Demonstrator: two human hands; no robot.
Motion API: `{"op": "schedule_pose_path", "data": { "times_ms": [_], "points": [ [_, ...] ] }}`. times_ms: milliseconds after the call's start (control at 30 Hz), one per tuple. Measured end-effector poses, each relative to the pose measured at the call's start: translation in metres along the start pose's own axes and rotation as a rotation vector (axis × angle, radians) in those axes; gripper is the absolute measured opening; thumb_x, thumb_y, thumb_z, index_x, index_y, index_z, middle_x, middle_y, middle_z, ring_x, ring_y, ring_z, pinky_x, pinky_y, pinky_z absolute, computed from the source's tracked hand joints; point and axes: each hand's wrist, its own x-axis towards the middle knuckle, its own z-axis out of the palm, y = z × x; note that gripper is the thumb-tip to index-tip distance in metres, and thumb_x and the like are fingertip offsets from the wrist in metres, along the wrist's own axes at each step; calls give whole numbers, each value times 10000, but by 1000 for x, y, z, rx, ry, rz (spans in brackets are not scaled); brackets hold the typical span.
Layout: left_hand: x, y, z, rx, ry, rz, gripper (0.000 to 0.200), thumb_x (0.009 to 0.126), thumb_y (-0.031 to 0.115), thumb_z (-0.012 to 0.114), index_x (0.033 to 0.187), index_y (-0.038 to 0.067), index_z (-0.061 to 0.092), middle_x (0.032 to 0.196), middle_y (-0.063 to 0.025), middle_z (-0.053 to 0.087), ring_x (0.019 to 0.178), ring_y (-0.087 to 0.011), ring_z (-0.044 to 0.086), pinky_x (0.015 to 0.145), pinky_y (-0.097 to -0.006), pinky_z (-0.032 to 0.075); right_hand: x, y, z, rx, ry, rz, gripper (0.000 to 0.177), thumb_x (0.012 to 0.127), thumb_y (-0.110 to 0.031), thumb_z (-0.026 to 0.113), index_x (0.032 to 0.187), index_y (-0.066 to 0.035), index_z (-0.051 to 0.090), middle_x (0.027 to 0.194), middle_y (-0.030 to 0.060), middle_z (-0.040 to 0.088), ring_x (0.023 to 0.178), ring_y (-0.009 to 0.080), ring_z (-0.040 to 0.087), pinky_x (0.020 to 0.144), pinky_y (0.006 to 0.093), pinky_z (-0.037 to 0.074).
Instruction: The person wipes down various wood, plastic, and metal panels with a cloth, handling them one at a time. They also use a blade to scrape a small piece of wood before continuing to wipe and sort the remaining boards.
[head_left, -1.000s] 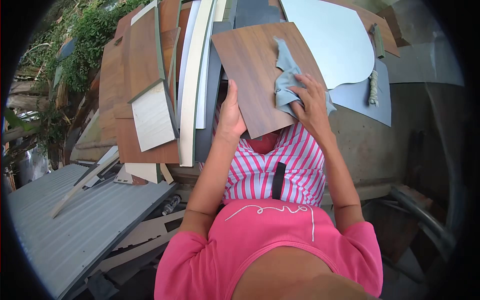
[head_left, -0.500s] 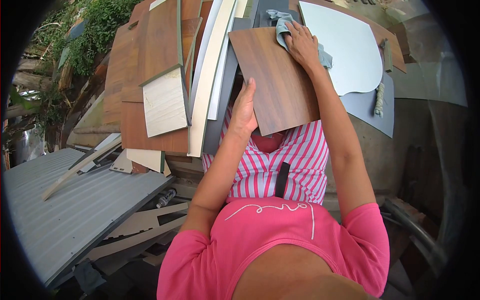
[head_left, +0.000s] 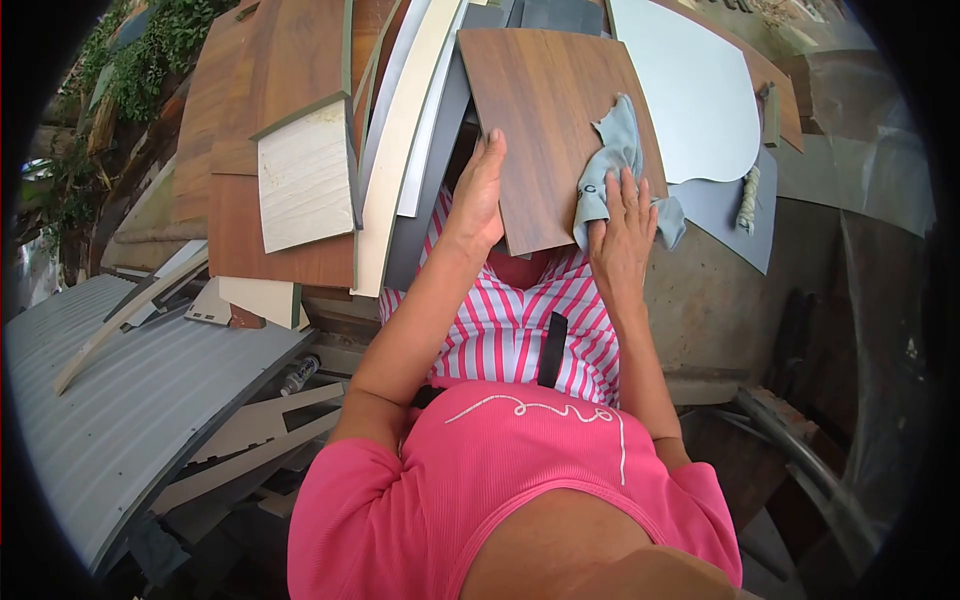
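One brown panel [head_left: 548,130], upper centre, is braced by left hand [head_left: 476,200], grip unclear; cloth [head_left: 613,155] pressed under outstretched right hand [head_left: 622,238].

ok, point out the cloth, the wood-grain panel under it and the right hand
Cloth [head_left: 610,165], head view: folded middle.
Wood-grain panel [head_left: 548,140], head view: bare face.
Right hand [head_left: 622,240], head view: back of it.
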Motion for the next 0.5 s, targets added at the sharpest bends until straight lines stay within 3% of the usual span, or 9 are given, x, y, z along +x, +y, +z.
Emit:
{"op": "schedule_pose_path", "data": {
  "times_ms": [200, 300, 333, 500],
  "points": [
    [6, -3, -15, -58, -23, -78, 461, 966, 395, 382, 1276, 54, 395, 1230, -82, 492, 1129, -175, 486, 915, -325, 438, 16, -70, -2, 241, -93, -316, 534, 740, -108, 571, 1266, -97, 481, 1396, 91, 369, 1308, 337, 297, 1050, 524, 219],
    [6, -2, -11, -162, -67, -49, 492, 957, 417, 392, 1286, 51, 388, 1245, -83, 486, 1134, -185, 483, 931, -339, 428, 48, -63, 9, 249, -70, -363, 507, 754, -131, 563, 1255, -103, 490, 1388, 77, 380, 1298, 339, 313, 1042, 530, 229],
    [8, -3, -11, -150, -90, -16, 533, 934, 436, 426, 1313, 65, 372, 1289, -125, 460, 1179, -227, 464, 968, -394, 411, 61, -57, 16, 227, -48, -375, 478, 782, -169, 540, 1256, -124, 492, 1381, 69, 392, 1290, 339, 325, 1029, 541, 244],
    [10, -5, -12, -150, -107, -32, 556, 939, 417, 426, 1338, 45, 319, 1304, -134, 442, 1190, -248, 460, 976, -416, 408, 142, -4, 61, 129, 89, -334, 447, 846, -242, 467, 1282, -144, 473, 1388, 81, 393, 1276, 349, 343, 1009, 562, 258]
  ]
}}
